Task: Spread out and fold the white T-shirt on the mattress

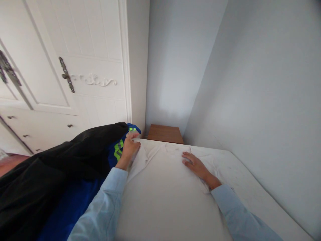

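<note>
A white shirt [170, 187] lies spread on a white tabletop [240, 177], its neckline toward the far edge. At the far left corner, my left hand [129, 149] has its thumb and fingers closed on the shirt's sleeve, partly over the table's edge. My right hand [197, 165] rests on the shirt to the right of the neckline, palm down with fingers apart and slightly bent. Light blue sleeves cover both my forearms.
Black and blue clothing [82, 144] with bright yellow-green stripes is piled along the left side. Beyond it stands a white wardrobe [100, 40] with metal handles. A brown wooden box-like piece [165, 133] sits past the far edge, and a grey wall [265, 93] borders the right.
</note>
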Demonstrator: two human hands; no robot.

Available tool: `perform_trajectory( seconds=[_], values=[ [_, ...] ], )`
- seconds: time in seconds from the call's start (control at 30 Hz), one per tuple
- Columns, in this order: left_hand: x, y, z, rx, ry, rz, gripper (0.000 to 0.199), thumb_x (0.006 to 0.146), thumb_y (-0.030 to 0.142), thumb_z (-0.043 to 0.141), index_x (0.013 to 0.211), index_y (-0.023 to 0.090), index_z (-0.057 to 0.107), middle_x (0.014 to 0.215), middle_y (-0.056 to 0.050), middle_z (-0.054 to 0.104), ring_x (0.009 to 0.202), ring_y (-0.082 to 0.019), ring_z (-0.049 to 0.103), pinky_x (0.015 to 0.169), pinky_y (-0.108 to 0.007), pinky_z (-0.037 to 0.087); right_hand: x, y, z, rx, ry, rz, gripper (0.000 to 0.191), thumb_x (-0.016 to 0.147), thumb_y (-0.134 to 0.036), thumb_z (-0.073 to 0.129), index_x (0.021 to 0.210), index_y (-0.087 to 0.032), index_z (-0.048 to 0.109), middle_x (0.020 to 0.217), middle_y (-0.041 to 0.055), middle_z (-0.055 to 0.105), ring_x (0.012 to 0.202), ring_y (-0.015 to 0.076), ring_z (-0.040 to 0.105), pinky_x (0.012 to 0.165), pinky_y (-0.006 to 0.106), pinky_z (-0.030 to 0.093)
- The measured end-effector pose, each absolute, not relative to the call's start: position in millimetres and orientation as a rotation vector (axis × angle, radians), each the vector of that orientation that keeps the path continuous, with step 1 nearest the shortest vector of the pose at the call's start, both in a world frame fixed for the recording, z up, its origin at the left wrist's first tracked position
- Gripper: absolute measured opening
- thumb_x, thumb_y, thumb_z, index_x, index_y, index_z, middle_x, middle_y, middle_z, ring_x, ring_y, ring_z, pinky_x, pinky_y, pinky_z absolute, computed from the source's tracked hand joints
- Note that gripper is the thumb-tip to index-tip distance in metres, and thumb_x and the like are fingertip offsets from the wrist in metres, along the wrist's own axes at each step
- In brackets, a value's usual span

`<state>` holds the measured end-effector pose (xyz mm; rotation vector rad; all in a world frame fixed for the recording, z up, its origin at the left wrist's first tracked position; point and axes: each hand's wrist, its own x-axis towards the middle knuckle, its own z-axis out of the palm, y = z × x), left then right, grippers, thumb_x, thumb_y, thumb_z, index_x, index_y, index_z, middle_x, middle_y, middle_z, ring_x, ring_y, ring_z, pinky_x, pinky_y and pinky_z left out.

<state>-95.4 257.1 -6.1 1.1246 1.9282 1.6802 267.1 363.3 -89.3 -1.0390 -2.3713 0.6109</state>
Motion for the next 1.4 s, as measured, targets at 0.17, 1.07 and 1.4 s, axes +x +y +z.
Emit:
perform_trajectory(
  seconds=[0.17, 1.07, 1.4],
  values=[
    [-96.0, 258.1, -5.7, 1.408, 2.183, 1.607, 0.052, 0.065, -0.004, 0.052, 0.111, 0.01, 0.072, 0.118, -0.013, 0.071, 0.119, -0.026, 0.062, 0.11, -0.037, 0.045, 266.6, 362.4, -88.3, -1.048, -2.381, 0.613, 0.055, 0.094, -0.058, 0.048, 0.127, -0.018, 0.067, 0.147, 0.0136, 0.055, 0.141, 0.0292, 0.045, 0.123, 0.054, 0.027],
    [-101.4, 246.0, -13.0, 1.519, 2.464, 0.678, 0.043, 0.082, 0.052, 0.059, 0.056, 0.018, 0.058, 0.066, -0.012, 0.065, 0.078, -0.029, 0.067, 0.07, -0.033, 0.045, 266.7, 362.6, -89.4, -1.04, -2.372, 0.61, 0.054, 0.094, -0.06, 0.048, 0.126, -0.021, 0.068, 0.146, 0.0124, 0.056, 0.141, 0.0291, 0.046, 0.122, 0.054, 0.029],
    [-103.1, 251.8, -0.4, 0.809, 1.615, 1.446, 0.025, 0.068, 0.043, 0.066, 0.07, 0.018, 0.064, 0.071, -0.006, 0.067, 0.061, -0.02, 0.058, 0.057, -0.03, 0.046, 266.6, 360.2, -85.8, -1.054, -2.385, 0.614, 0.057, 0.094, -0.061, 0.047, 0.128, -0.019, 0.066, 0.147, 0.0135, 0.055, 0.141, 0.0296, 0.045, 0.123, 0.055, 0.027]
  ],
)
